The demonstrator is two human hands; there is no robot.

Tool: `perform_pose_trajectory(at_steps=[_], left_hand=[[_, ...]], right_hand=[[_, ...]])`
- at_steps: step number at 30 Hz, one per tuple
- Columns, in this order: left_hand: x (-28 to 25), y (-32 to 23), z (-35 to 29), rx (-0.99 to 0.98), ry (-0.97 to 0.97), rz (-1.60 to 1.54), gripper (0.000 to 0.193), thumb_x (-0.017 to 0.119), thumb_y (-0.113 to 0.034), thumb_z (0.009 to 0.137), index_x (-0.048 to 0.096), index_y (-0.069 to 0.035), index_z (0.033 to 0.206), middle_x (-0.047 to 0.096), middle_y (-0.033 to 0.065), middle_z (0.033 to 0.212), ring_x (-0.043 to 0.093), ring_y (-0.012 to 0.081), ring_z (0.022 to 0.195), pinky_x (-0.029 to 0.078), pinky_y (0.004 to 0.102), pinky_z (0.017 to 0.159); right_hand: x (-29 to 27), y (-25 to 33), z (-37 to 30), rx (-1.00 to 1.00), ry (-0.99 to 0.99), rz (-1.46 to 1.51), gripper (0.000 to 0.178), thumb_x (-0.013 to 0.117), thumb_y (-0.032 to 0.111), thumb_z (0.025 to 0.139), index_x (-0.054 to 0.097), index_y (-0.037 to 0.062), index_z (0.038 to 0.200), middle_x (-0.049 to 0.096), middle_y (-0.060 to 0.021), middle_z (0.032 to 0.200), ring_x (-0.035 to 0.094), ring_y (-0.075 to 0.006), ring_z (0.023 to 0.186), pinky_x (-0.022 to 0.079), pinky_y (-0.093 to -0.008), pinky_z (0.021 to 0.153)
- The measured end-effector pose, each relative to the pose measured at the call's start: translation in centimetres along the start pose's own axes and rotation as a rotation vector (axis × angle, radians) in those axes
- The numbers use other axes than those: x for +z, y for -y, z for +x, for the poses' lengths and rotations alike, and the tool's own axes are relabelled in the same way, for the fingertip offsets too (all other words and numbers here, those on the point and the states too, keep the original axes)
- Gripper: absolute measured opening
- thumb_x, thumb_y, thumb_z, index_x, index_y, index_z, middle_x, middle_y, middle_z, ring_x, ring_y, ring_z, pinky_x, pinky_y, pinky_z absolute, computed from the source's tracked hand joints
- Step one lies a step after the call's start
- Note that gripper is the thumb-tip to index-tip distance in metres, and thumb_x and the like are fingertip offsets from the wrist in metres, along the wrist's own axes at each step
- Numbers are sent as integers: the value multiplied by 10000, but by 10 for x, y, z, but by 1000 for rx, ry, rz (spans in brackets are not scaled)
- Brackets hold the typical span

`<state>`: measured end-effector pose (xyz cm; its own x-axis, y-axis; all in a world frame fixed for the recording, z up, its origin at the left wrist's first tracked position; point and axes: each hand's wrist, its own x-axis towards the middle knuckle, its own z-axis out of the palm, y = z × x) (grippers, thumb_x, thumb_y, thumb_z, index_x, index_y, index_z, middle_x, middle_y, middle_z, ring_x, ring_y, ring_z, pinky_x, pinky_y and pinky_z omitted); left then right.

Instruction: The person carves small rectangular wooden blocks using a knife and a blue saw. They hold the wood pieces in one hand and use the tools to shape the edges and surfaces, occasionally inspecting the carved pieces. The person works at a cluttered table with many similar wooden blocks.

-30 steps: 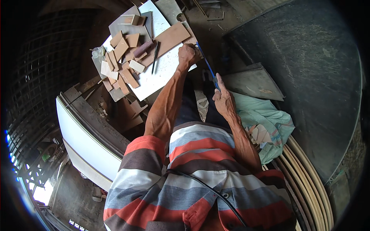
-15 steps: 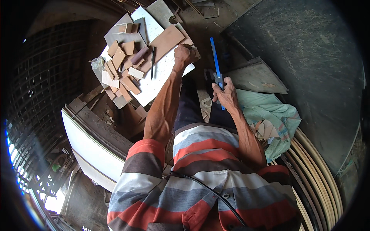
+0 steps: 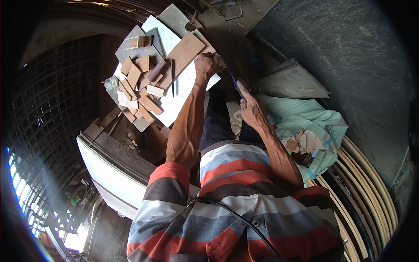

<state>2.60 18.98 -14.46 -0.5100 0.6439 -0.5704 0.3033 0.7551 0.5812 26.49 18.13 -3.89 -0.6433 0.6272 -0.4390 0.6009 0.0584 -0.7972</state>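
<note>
The right hand (image 3: 250, 107) is closed around the handle of a blue saw (image 3: 238, 90), held to the right of the tabletop (image 3: 183, 88) with its narrow blade pointing far and slightly left. The left hand (image 3: 206, 66) is curled into a fist at the right edge of the tabletop, over a small wood piece (image 3: 222, 66). Its fingertips are hidden, so it cannot be told whether they pinch the piece or only press on it. The blade shows nearly edge-on and its tip is dim; contact with the wood is not confirmed.

Handling, as judged: the saw should be light, its blade thin, springy along its flat and sharp on the toothed edge. The handle is the proper hold. The wood piece looks light and stiff, dry rather than slippery, and liable to chip at its edges; it is best pressed down well back from the blade.

Surroundings: a long brown board (image 3: 185, 49) lies just far and left of the left hand. A black pen (image 3: 172, 77), a purplish cylinder (image 3: 157, 70) and a heap of wood offcuts (image 3: 135, 75) crowd the left part of the tabletop, limiting room there. On the right, a grey panel (image 3: 288, 82) and a pale green sack (image 3: 301, 114) lie near the right forearm and could restrict a wide elbow movement.
</note>
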Motion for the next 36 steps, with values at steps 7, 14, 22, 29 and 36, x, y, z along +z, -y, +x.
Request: perform_pose_trajectory(at_steps=[7,14,22,29,36], left_hand=[[-9,-21,-10,-3,-2,24,351,618,-307,853,722,27,885,716,130,702,712,247,677,561,330,688],[-11,-27,-18,16,-12,-80,373,604,-312,870,721,41,904,712,122,676,713,205,626,570,304,636],[-3,-15,-12,-10,-49,-83,332,596,-294,866,741,4,898,705,93,637,712,191,631,562,299,641],[-8,-25,-15,56,-61,36,315,591,-293,856,745,-18,865,692,81,602,696,203,625,552,305,667],[-8,-29,-21,151,-137,109,310,599,-283,850,736,-10,801,681,80,580,689,218,611,546,299,659]], right_hand=[[-15,31,3,239,89,-1,504,425,68,948,404,173,1440,520,-160,1372,510,-394,1225,446,-419,1002],[-11,26,0,197,38,-8,464,447,122,967,426,200,1424,537,-146,1353,551,-405,1162,476,-436,949],[-20,37,3,255,74,-25,463,455,132,970,429,222,1424,580,-176,1284,568,-430,1120,482,-459,920],[-28,47,7,302,105,-56,460,460,150,968,434,232,1420,634,-227,1137,604,-456,1000,495,-487,852],[-21,42,3,200,62,-213,524,484,107,934,402,219,1439,660,-258,984,628,-453,904,498,-507,800]])
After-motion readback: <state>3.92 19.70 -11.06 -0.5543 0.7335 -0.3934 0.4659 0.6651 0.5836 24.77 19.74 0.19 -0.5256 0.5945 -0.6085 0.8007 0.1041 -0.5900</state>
